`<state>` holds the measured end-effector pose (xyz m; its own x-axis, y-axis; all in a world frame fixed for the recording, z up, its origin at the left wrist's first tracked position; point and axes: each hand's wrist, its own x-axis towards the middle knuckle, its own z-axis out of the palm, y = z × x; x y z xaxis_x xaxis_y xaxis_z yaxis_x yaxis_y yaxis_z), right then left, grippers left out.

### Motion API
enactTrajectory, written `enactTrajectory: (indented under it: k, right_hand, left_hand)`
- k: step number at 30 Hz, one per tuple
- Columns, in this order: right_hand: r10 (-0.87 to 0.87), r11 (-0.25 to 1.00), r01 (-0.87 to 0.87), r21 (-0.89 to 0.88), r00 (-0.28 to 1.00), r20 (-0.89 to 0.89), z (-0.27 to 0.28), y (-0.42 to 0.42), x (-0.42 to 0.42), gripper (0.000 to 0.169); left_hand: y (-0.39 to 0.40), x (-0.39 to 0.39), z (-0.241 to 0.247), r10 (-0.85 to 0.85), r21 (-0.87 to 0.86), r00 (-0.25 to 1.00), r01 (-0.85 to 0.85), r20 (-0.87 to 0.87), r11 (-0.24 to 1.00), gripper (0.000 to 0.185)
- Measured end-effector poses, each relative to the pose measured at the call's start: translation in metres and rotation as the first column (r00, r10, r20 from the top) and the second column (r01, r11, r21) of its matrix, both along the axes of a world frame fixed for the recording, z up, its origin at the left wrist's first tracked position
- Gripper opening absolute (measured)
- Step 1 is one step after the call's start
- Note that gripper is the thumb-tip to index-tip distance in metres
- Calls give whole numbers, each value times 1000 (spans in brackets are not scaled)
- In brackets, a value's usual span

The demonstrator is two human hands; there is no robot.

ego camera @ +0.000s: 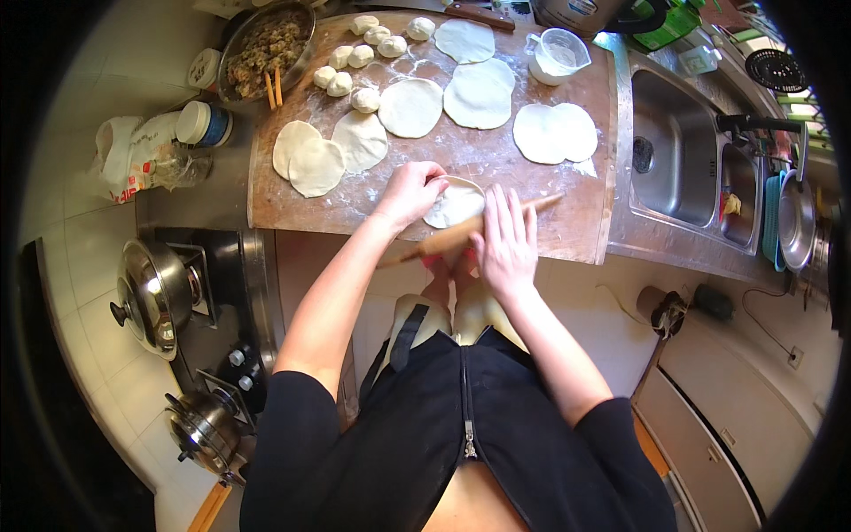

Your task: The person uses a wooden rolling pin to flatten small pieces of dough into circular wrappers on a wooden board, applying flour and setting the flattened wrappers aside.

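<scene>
On the floured wooden board (312, 216), my left hand (413, 193) pinches the upper left edge of a dough round (455, 203). My right hand (508, 243) lies with fingers extended over a tapered wooden rolling pin (452, 236), which slants along the round's lower edge. Rolled dough wrappers lie beyond my hands: an overlapping pair (316, 167) at left, single rounds (410, 108) in the middle, and another overlapping pair (555, 133) at right. Several small dough balls (361, 56) sit near the back left. Whether my right fingers grip the pin or only press it is unclear.
A metal bowl of filling (269, 50) with chopsticks stands at the back left. A plastic measuring jug (558, 56) holding white powder and a wooden-handled knife (480, 14) are at the back. The sink (675, 146) lies right; lidded pots (149, 299) stand on the stove at left.
</scene>
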<state>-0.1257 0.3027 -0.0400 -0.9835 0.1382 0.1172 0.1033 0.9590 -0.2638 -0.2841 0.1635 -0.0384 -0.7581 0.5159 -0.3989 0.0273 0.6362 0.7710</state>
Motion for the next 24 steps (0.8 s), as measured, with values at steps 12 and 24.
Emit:
enactTrajectory:
  k: [12, 24]
  right_hand:
    - [57, 998, -57, -3, 998, -3, -3, 2, 6, 63]
    - [-95, 993, 88, -82, 992, -78, 0, -11, -74, 65]
  left_hand:
    - [-3, 15, 4, 127, 99, 989, -120, -74, 988, 18]
    - [9, -7, 4, -61, 20, 993, 63, -97, 998, 20]
